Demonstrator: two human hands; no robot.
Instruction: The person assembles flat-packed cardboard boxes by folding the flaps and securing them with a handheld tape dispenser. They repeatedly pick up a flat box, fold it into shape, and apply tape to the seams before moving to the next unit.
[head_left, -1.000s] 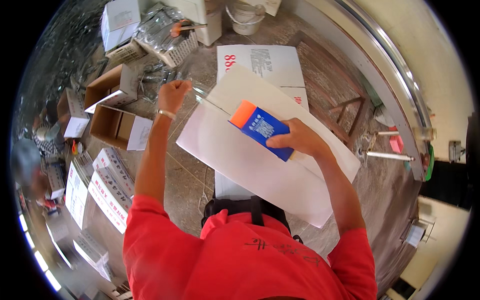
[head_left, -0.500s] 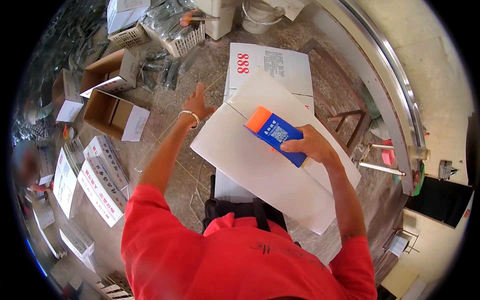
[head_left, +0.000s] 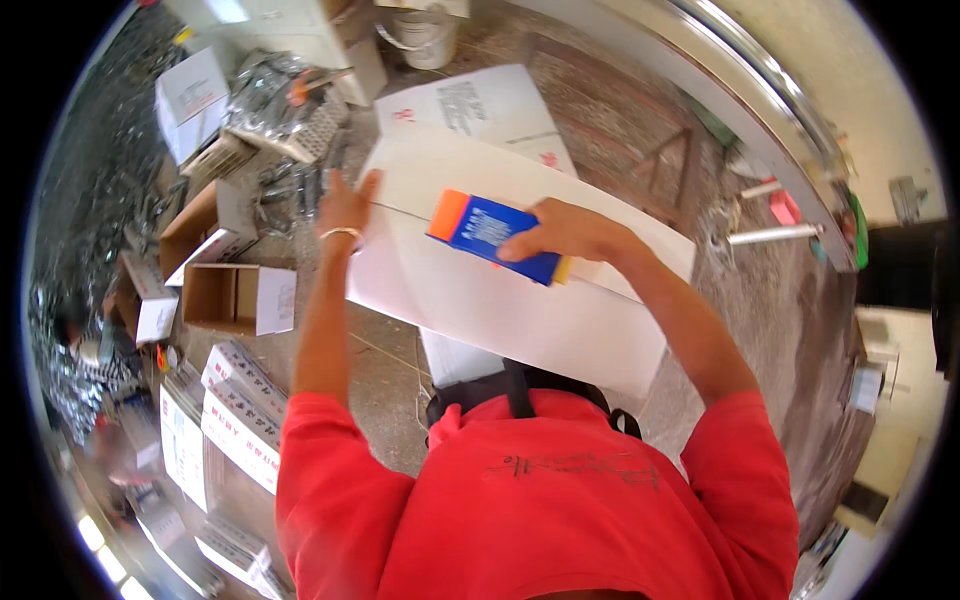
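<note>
A large white flat carton lies in front of me, its top flaps closed with a seam running across. My right hand grips a blue tape dispenser with an orange end and presses it on the seam near the carton's middle. My left hand, a bracelet on its wrist, lies flat on the carton's left edge with the fingers spread. My red sleeves fill the lower part of the view.
A second white carton with red marks lies beyond the first. Open brown boxes and a wire basket stand to the left, flat white cartons at lower left. A white bucket stands at the top, metal rods on the right.
My left hand has come down from the air onto the carton's left edge. The right hand with the tape dispenser stays on the seam; the view has shifted.
</note>
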